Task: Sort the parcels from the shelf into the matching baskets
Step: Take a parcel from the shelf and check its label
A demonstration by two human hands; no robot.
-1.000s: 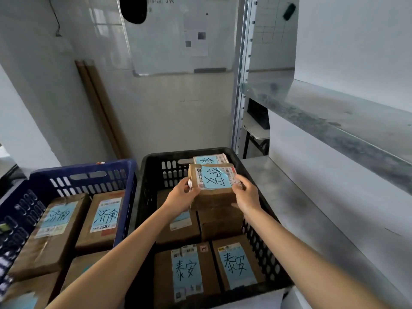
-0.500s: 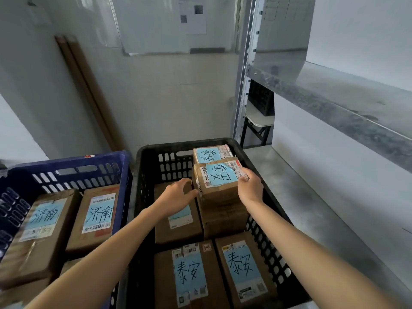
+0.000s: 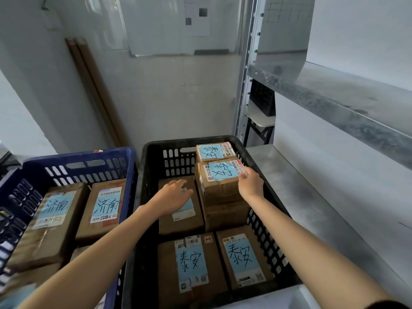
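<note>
In the black basket [image 3: 178,140] the parcel [image 3: 220,186] sits atop the far-right stack, right hand [image 3: 250,185] pinching its edge, left hand [image 3: 171,197] fingers loosely spread, blue basket [image 3: 78,156] also stocked, no parcels on the visible shelf [image 3: 312,197], so sorting looks nearly done.

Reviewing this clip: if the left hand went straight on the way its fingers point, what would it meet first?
Most likely the left side of the stacked parcel that the right hand holds. The left hand points at it from close by, though depth is uncertain.
</note>
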